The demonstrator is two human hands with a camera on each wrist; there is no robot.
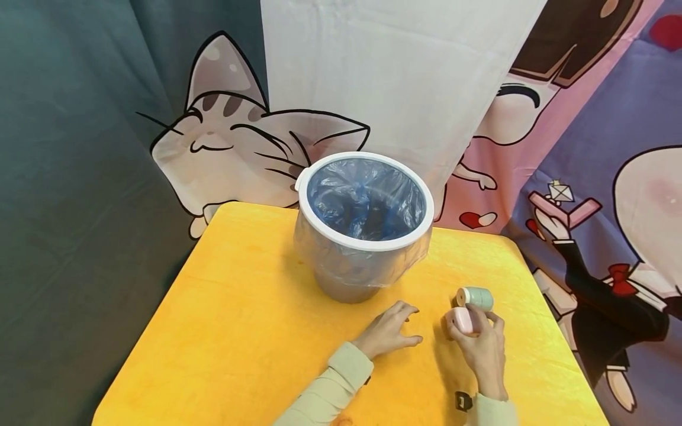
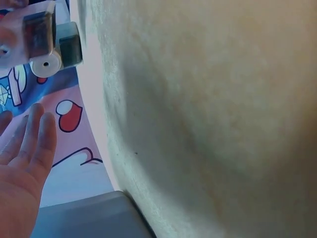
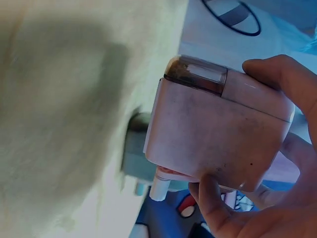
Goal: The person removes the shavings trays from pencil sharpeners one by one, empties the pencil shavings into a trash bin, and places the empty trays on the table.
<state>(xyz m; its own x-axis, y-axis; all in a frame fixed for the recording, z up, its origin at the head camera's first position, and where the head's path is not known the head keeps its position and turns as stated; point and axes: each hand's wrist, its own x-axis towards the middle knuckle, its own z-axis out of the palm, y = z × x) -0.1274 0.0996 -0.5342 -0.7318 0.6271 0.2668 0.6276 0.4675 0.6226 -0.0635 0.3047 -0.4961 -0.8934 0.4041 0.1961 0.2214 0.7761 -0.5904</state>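
My right hand grips a pink pencil sharpener between thumb and fingers, over the right part of the table. In the right wrist view the sharpener has a boxy pink body and a dark see-through window along one edge. Just beyond it a pale green sharpener lies on its side, its round white end with a small hole facing left. My left hand holds nothing; its fingers are spread and relaxed, in front of the bin and left of the sharpeners.
A grey bin with a white rim and a clear bluish liner stands at the back middle of the yellow-covered table. Behind the table hangs a cartoon-printed cloth.
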